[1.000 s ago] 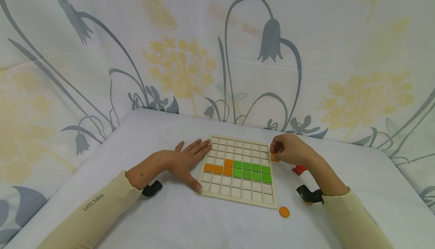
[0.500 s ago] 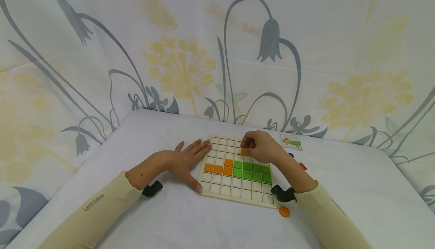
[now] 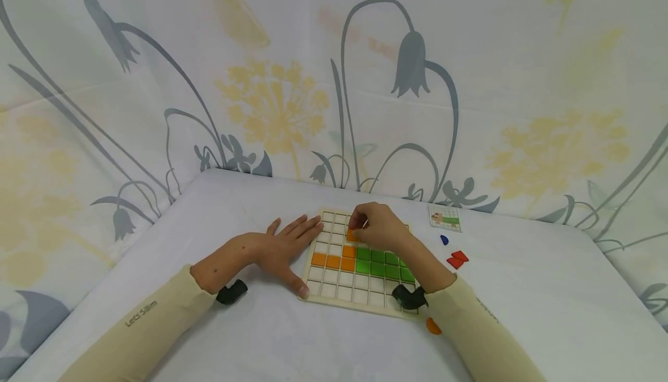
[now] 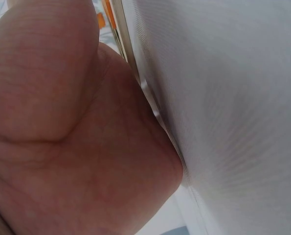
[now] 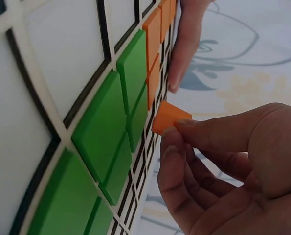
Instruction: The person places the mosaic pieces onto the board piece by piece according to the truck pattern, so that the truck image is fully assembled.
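A wooden grid board lies on the white cloth, with green square tiles and orange square tiles set in its middle rows. My left hand rests flat with fingers spread, its fingertips and thumb at the board's left edge. Over the upper part of the board, my right hand pinches an orange tile between thumb and fingers. That tile is tilted in the right wrist view, just above the cells beyond the green ones. The left wrist view shows mostly the palm close to the cloth.
Right of the board lie red pieces, a small blue piece and a picture card. An orange round piece sits near the board's lower right corner, partly hidden by the right sleeve. A flower-patterned curtain rises behind the table.
My right hand has carried the orange tile leftward from beside the board's right edge to over its upper middle cells. The card and red pieces have come into view. My left hand has stayed put.
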Available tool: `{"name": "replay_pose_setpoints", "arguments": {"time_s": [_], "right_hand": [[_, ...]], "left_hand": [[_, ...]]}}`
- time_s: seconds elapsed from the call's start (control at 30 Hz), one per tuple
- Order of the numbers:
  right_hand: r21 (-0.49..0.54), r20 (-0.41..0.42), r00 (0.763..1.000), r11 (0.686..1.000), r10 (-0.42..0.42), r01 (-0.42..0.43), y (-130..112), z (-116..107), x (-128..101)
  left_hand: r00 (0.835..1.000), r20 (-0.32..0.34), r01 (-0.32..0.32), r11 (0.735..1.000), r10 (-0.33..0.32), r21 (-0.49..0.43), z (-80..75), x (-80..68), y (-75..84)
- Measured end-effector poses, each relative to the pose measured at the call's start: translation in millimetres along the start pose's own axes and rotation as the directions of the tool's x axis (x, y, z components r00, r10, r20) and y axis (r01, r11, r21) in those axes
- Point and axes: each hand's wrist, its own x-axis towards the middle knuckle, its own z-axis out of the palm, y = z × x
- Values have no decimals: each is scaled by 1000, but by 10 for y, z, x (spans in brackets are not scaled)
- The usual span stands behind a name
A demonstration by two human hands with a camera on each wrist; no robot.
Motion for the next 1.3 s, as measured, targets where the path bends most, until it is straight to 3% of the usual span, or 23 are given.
{"name": "replay_pose_setpoints", "arguments": {"time_s": [0.6,0.8,1.03,1.3], "right_hand": [[-106,30,996,991,80,-77,-38,102,-2],[-91,42,995,992,88,-84,-41,77,-37],[-85,26,999,996,30,-28,-15,-30,-234],[-54,-6,1000,999,3,-3,146,-231,-664]], "left_hand": [[1000,-17,0,1000,1,25,14,-1,-7],[1000,-28,6,1000,-6,19,10,-4,8],[999,-43,7,999,-6,36,19,0,15],[998,-64,-11,999,13,44,18,-8,36]]}}
